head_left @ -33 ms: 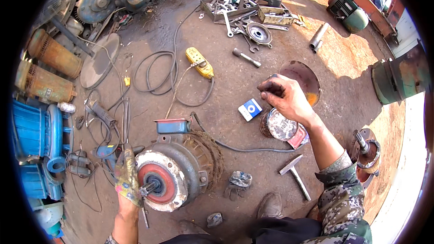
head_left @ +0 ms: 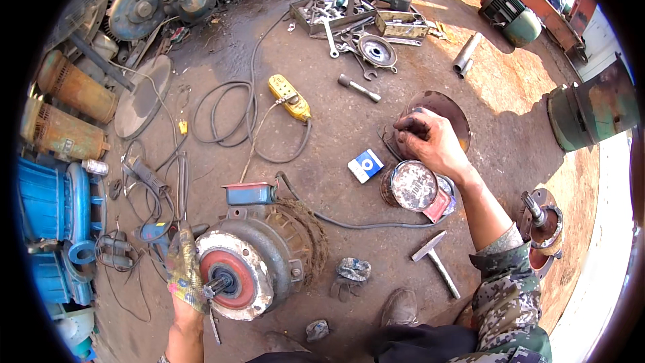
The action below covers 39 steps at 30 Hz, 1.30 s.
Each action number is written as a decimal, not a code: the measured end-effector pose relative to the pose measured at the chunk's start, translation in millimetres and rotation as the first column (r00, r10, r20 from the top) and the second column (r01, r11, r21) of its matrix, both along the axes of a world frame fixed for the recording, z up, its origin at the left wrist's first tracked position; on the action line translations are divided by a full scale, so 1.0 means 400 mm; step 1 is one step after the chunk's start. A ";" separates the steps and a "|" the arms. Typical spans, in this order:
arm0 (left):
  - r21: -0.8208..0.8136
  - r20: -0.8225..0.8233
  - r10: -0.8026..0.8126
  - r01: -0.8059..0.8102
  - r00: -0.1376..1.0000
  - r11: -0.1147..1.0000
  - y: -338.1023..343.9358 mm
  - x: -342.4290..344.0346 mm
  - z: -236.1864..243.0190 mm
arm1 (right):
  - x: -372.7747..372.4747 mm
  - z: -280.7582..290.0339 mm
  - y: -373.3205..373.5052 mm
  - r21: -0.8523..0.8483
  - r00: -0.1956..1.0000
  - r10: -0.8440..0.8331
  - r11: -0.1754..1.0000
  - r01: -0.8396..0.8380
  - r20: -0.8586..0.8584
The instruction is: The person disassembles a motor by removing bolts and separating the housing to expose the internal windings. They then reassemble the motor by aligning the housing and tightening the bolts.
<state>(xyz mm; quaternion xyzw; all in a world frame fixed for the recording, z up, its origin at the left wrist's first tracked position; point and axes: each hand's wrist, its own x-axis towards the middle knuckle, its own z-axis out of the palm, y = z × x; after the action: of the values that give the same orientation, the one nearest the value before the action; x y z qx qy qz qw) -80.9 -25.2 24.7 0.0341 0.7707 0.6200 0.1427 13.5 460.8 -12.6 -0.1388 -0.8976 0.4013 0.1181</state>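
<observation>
An electric motor (head_left: 269, 242) with a blue terminal box (head_left: 248, 193) lies on its side before me. Its splined shaft (head_left: 218, 286) sticks out through a red and whitish flange (head_left: 259, 289). My left hand (head_left: 187, 272), in a stained patterned glove, is at the flange's left rim with its fingers stretched upward. Bare and dark with grease at the fingertips, my right hand (head_left: 430, 138) hovers over a round lidded can (head_left: 413, 185). Its fingers are curled together; whatever is in them is hidden. A thin dark wire-like curve shows beside that hand.
A hammer (head_left: 435, 262) and crumpled rags (head_left: 354, 269) lie near my foot. Beyond are a blue-white box (head_left: 365, 165), a shallow round pan (head_left: 447, 111), a yellow power strip (head_left: 290, 97) with looping cable, and a tool tray (head_left: 329, 17). Blue pump casings (head_left: 50, 202) line the left.
My view has shifted slightly, so the floor things appear a little further left. My right hand sits slightly further right relative to the can, and the wire-like curve now shows beside it.
</observation>
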 end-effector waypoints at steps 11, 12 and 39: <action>-0.275 0.067 0.021 -0.002 0.998 0.962 -0.166 -0.001 -0.064 | 0.089 -0.285 0.366 0.519 0.675 -0.327 0.849 -0.098 0.662; -0.305 0.041 0.015 -0.002 0.999 0.952 -0.151 -0.002 -0.066 | 0.073 -0.304 0.363 0.537 0.653 -0.331 0.832 -0.139 0.682; -0.237 -0.076 0.167 -0.180 0.983 0.955 -0.267 0.168 -0.117 | 0.134 0.057 -0.034 -0.098 0.942 0.137 0.989 -0.112 0.306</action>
<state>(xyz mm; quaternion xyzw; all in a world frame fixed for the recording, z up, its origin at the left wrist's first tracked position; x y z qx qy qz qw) -13.8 -131.9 -22.1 -0.0343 0.8445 0.5299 0.0696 66.9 447.1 10.1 -0.1482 -0.8954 0.4160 -0.0565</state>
